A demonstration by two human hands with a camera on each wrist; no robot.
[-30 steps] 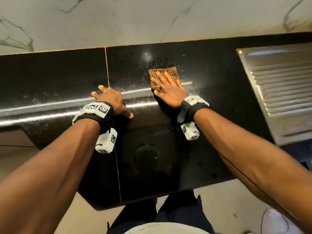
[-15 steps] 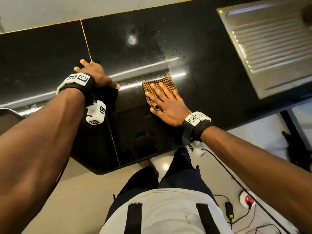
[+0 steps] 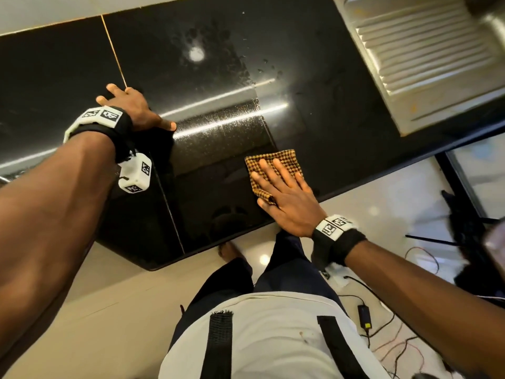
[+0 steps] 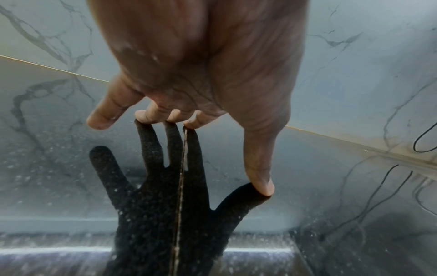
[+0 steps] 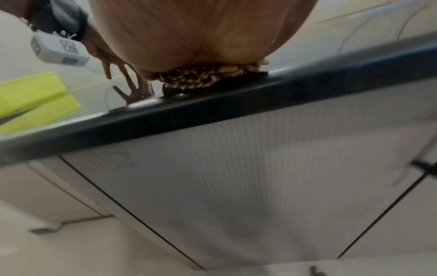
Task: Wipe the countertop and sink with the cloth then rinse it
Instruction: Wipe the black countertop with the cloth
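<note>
Right hand lies flat, with straight and slightly spread fingers, on the small brown-and-yellow checked woven cloth; it presses the cloth down and does not grip it. The cloth is folded to a small square and rests on the glossy black stone desk, close to the front edge. In the right wrist view the heel of the hand reaches this edge and the bunched cloth shows under the palm.

Left hand is well apart to the left, on the thin golden seam between two slabs. Its fingers are extended and only the fingertips touch the desk, so it holds nothing and, I think, only supports the body.

Step in hand, as I judge it, is the wiping of the countertop; the sink part and the rinsing are not yet done. Small water drops sit on the stone behind the cloth, toward the white marble-pattern wall. At the far right is the ribbed stainless-steel drainboard of the sink; the basin itself is almost out of view.

Next move probably calls for firm, even pressure of the flat palm, so the cloth does not fold or slip off the front edge, and for strokes that go back toward the drops and then to the right, toward the drainboard. On the floor below lie thin black cables.
</note>
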